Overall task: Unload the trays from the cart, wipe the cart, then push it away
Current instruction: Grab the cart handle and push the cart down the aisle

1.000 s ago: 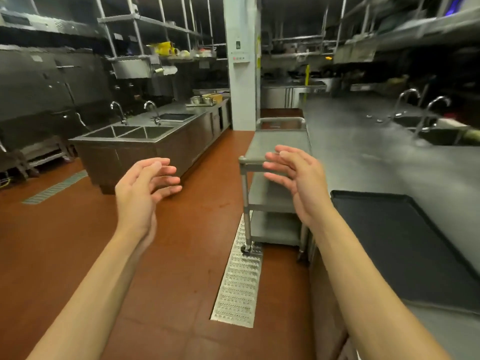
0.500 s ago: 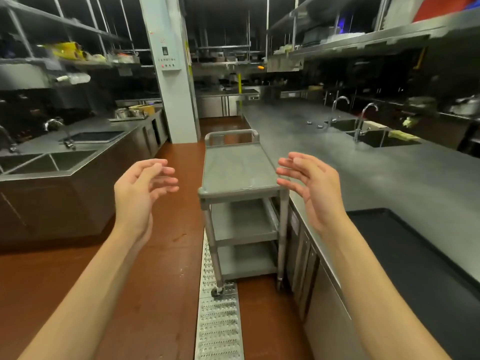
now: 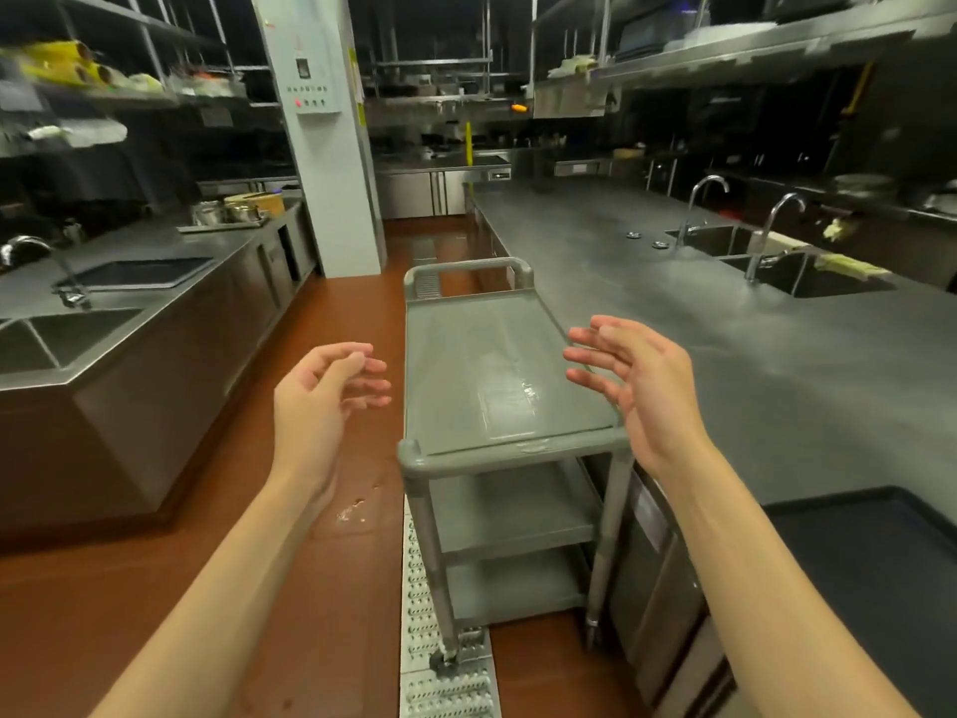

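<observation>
A grey three-shelf cart (image 3: 492,386) stands in the aisle straight ahead, its handle (image 3: 468,266) at the far end, with no trays on its shelves. My left hand (image 3: 321,401) hovers just left of the cart's near corner, fingers loosely spread, holding nothing. Over the cart's right edge my right hand (image 3: 639,386) is raised, fingers straight and apart, also holding nothing. A dark tray (image 3: 875,577) lies on the steel counter at the lower right.
The long steel counter (image 3: 699,323) with two sinks (image 3: 777,261) runs along the cart's right side. A sink counter (image 3: 129,323) lines the left. A floor drain grate (image 3: 430,640) lies under the cart's near wheel. A white pillar (image 3: 331,147) stands beyond.
The view has swung right and closed in, so the cart now sits centred between my hands. Both hands stay raised and hold nothing.
</observation>
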